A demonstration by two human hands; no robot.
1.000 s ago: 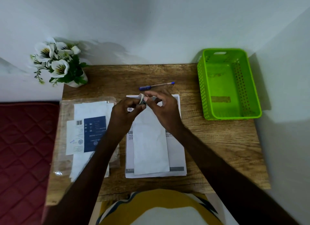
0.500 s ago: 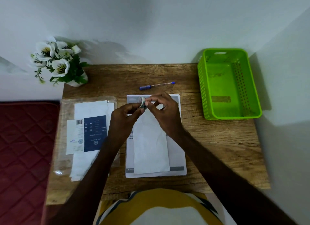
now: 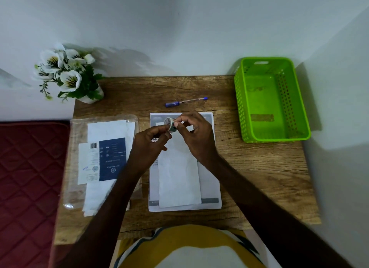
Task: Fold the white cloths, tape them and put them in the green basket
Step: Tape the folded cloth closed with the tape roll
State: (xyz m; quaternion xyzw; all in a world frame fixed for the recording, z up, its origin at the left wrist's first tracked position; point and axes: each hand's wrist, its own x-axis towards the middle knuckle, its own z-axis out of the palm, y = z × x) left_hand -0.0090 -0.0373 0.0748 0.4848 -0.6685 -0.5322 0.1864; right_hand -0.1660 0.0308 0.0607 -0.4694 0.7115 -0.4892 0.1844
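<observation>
Hands [image 3: 151,145] shifted left, green basket [image 3: 299,135] empty

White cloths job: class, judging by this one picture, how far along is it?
Done: one white cloth lies folded long on a printed sheet. In hand: left hand and right hand hold the tape roll above it. Left: taping, remaining cloths, filling the empty green basket.
</observation>
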